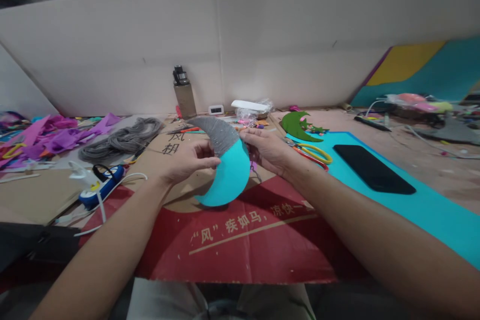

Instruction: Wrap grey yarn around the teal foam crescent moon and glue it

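Between my hands, above the cardboard sheet, is a crescent-shaped cutout [231, 176]. Its lower part is bright turquoise; its upper part is covered in grey yarn [219, 135] wound side by side. My left hand [195, 159] pinches the inner edge near where grey meets turquoise. On the outer edge, the fingers of my right hand [264, 149] are closed around the crescent at about the same height. A grey strand seems to hang below my right hand, though I cannot tell whether it joins the wound yarn.
Red printed cardboard [247, 250] lies in front of me. At right are a black phone [373, 167] on a turquoise sheet [427, 220], scissors [313, 154] and a green crescent [296, 126]. Left are a grey yarn bundle [122, 140], a blue power strip [101, 187] and purple scraps [71, 135]. A bottle [185, 94] stands behind.
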### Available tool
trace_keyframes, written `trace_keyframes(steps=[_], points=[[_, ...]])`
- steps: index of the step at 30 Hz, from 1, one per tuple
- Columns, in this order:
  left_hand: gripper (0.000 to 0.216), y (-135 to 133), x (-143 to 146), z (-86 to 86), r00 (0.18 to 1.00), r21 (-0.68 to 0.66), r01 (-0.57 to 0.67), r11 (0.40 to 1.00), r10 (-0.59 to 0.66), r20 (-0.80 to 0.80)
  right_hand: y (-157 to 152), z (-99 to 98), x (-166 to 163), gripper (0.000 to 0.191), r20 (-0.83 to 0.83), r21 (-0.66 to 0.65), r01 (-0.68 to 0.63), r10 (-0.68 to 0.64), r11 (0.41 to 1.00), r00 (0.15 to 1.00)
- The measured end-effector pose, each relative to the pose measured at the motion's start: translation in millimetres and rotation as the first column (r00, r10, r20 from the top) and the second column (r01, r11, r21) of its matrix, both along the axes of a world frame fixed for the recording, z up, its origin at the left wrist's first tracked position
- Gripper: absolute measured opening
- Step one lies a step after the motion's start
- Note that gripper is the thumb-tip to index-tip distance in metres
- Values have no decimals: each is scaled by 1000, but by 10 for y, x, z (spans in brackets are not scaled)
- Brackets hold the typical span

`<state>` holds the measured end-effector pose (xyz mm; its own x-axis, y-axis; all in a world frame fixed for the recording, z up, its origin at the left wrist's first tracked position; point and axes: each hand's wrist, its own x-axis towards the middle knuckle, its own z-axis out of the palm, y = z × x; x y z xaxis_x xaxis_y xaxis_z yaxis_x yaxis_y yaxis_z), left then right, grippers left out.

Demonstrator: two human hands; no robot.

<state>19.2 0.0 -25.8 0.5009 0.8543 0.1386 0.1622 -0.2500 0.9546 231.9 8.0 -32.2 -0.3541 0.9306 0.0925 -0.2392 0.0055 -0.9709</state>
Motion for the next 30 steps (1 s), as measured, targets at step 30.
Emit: trace_keyframes(steps=[30], points=[[23,37,88,-51,973,28,-226,974,227,-43,-16,50,103,18,301,472,207,-377,857,876]])
